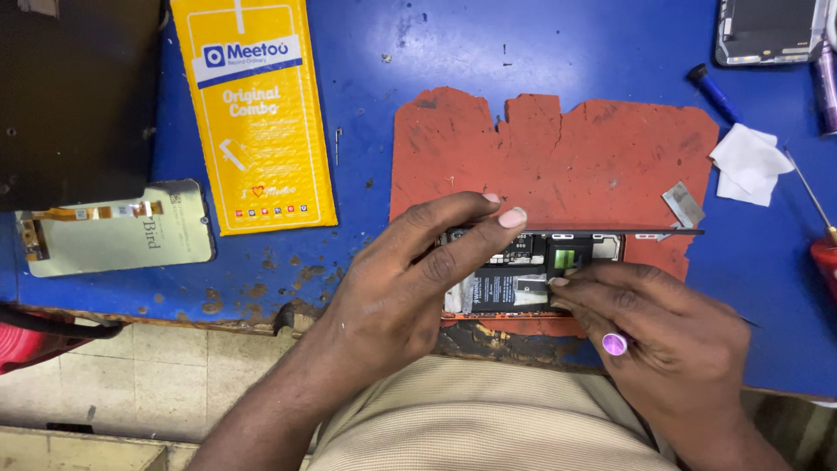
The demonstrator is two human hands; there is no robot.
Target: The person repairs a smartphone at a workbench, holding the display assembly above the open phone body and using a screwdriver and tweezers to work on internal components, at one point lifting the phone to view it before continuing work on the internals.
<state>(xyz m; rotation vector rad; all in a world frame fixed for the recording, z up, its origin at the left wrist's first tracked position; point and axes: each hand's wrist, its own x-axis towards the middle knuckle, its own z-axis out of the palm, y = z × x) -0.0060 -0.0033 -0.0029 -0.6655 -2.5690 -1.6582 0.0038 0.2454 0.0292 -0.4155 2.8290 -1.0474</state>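
Now, near edge: your beige-clad lap sits below the chipped front edge of the blue worktable (pixel 366 96).
Left hand: your left hand (pixel 410 279) curls over the left end of the opened smartphone with bare circuit board and black battery (pixel 523 275), thumb and forefinger closed on the top edge of the thin dark lifted screen panel (pixel 602 231).
Right hand: your right hand (pixel 663 336), wearing a ring with a purple stone (pixel 615 344), pinches its fingertips together at the battery's right end; whether something small is held there you cannot tell.
Phone position: it lies on the ragged red rubber mat (pixel 567 153), at the mat's near edge, between both hands.
Key relation: the phone's long axis runs left to right across you; the panel stands on edge along the far side, so the exposed interior lies just beyond your right fingertips, and that hand is the nearer one to it.
Left, farther: a loose silver display with an orange flex cable (pixel 118 227) and a yellow padded parts packet (pixel 257 113).
Right, farther: white folded tissue (pixel 750 161), a blue-handled tool (pixel 713 92), a red-handled screwdriver (pixel 819 231).
Far corner: another dismantled phone frame (pixel 767 30).
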